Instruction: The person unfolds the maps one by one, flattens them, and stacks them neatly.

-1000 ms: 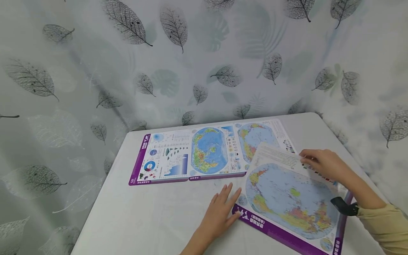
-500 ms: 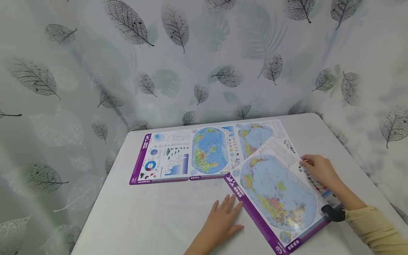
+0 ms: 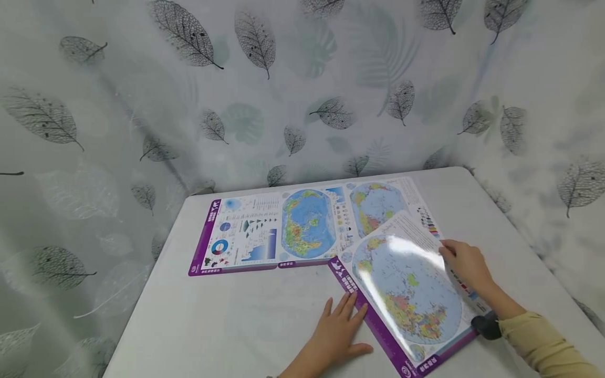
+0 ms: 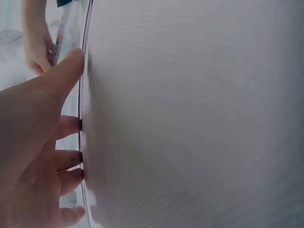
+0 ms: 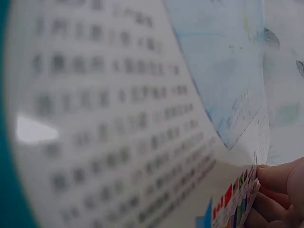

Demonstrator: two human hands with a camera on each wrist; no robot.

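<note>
A world map sheet with a purple border lies slanted on the white table. My right hand pinches its right edge between thumb and fingers, beside a row of small flags. In the right wrist view, this thumb presses on the printed face, with the other fingers behind the edge. My left hand lies with spread fingers, their tips on the purple border at the sheet's left side. Seen from the left wrist, the fingers reach the sheet's thin purple edge.
Along the back of the table lie more map panels: a chart panel, a deep blue world map and a paler map, partly covered by the near sheet. Leaf-patterned cloth hangs behind. A black band circles my right wrist.
The near map sheet has turned clockwise and its lower corner has swung left, with my right hand on its edge throughout. My left hand has shifted slightly right and down.
</note>
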